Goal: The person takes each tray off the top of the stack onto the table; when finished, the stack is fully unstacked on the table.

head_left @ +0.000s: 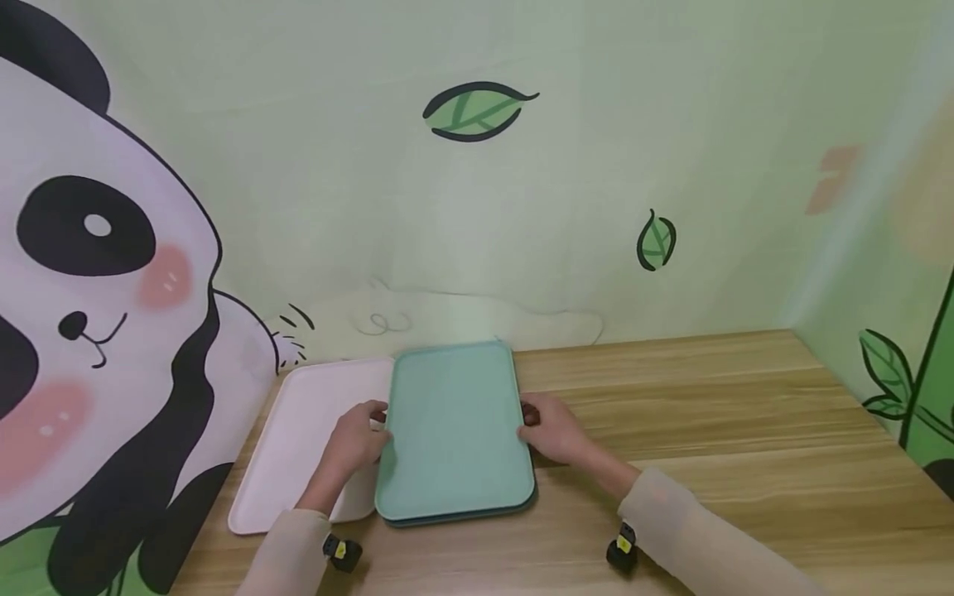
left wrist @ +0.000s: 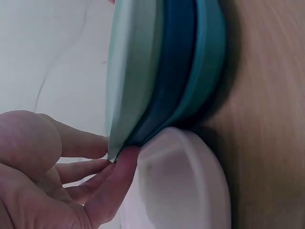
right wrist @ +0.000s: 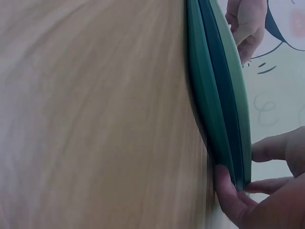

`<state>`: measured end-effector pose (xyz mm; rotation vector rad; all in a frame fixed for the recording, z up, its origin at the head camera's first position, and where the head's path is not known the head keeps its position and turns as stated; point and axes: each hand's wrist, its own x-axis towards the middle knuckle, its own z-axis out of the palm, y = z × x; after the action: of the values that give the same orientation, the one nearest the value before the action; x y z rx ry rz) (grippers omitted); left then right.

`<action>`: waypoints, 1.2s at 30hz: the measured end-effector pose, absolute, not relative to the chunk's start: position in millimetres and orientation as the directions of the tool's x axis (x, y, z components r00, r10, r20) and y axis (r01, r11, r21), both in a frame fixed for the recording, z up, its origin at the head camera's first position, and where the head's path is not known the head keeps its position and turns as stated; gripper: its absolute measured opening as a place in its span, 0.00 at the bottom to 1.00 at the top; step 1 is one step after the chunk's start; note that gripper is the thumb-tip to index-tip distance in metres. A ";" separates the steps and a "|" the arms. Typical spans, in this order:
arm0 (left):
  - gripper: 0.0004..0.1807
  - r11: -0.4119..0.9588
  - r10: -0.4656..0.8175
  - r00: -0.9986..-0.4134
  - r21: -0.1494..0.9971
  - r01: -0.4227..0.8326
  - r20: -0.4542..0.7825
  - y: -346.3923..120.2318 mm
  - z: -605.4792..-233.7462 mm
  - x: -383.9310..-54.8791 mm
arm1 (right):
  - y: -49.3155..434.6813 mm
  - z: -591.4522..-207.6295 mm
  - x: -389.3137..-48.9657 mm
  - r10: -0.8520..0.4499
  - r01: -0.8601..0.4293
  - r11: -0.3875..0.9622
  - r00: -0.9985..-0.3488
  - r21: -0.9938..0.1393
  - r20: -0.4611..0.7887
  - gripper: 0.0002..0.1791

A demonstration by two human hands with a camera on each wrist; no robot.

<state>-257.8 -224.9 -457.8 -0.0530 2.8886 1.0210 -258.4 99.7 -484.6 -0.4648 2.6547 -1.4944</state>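
A light green rectangular tray (head_left: 455, 430) tops a stack. Under it, a dark blue tray (left wrist: 178, 52) and a teal tray (left wrist: 209, 57) show at the edge in the left wrist view. My left hand (head_left: 359, 437) pinches the stack's left side by the rims. On the opposite side, my right hand (head_left: 555, 429) grips the edge, its fingers (right wrist: 228, 188) against the rims in the right wrist view. A whitish-pink tray (head_left: 313, 439) lies to the left, partly behind my left hand and touching or very near the stack. The fingertips beneath the rims are partly hidden.
The wooden table (head_left: 693, 430) extends right of the stack. A pale green wall (head_left: 566, 165) with painted leaves and a large panda rises behind it and to the left. A small black device (head_left: 343, 553) sits at my left wrist, another (head_left: 622, 550) at my right.
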 end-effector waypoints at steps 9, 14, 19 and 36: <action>0.30 0.739 -0.013 -0.993 0.668 -0.091 -0.120 -229.6 -462.4 -259.7 | 93.7 -474.8 -254.8 -0.183 -0.098 0.379 -0.983 -0.920 0.030 0.24; 0.31 0.709 -0.027 -0.988 0.694 -0.128 -0.155 -231.4 -464.6 -262.6 | 98.9 -462.6 -256.8 -0.228 0.149 0.118 -0.958 -0.982 -0.173 0.31; 0.30 0.685 -0.030 -0.984 0.713 -0.150 -0.178 -234.1 -465.4 -262.7 | 104.6 -458.4 -263.9 -0.307 0.283 0.026 -0.911 -0.959 -0.277 0.26; 0.25 0.606 0.032 -0.979 0.783 -0.140 -0.200 -240.2 -467.3 -263.5 | 146.9 -452.8 -269.8 -0.360 0.297 -0.065 -0.897 -0.953 -0.256 0.31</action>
<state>-263.5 -240.2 -467.3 -0.0892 2.6375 1.3109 -269.8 146.9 -452.8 -0.0668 1.7803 -2.0114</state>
